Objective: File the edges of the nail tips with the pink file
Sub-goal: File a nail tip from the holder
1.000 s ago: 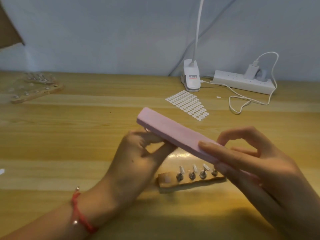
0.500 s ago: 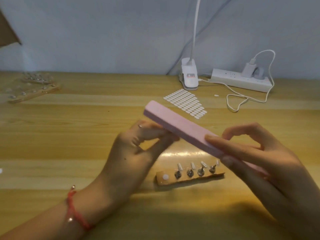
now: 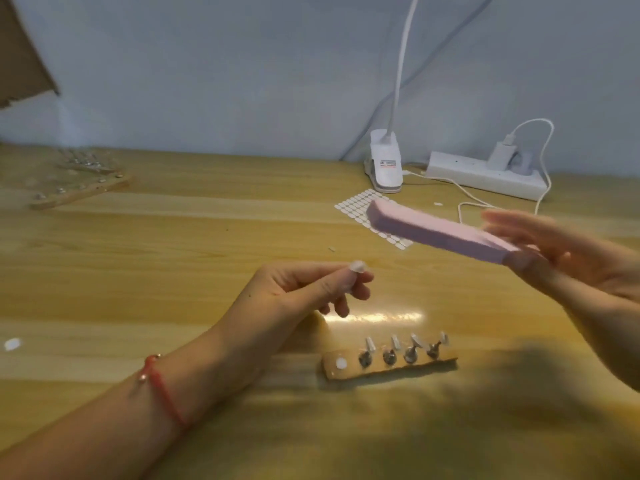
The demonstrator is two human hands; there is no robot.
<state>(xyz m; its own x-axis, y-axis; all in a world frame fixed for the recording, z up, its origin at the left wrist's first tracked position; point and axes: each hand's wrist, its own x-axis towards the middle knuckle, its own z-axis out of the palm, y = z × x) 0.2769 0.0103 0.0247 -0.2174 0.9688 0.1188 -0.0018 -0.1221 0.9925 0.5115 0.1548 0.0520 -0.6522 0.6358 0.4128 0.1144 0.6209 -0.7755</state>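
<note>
Blue-grey wall (image 3: pixel 242 81) across upper frame; brown cardboard corner (image 3: pixel 20 64) at upper left. Pale wood tabletop (image 3: pixel 173 254) below, glare patch near centre. Rear right: white power strip (image 3: pixel 481 174) with charger (image 3: pixel 498 155) plugged in; clip lamp base (image 3: pixel 386 164) just left of it. Blurred wooden holders (image 3: pixel 76 185) at far left.

Right hand (image 3: pixel 568 258), motion-blurred, grips near end of pink file (image 3: pixel 436 233) in the air, partly hiding white sticker sheet (image 3: pixel 356 206).

Left hand (image 3: pixel 298 292) at centre, red cord (image 3: pixel 162 389) at wrist, pinches one nail tip (image 3: pixel 358 266) between thumb and forefinger, apart from file.

Lower centre: small wooden strip (image 3: pixel 388 365) carrying four upright nail tips (image 3: pixel 415 341).
</note>
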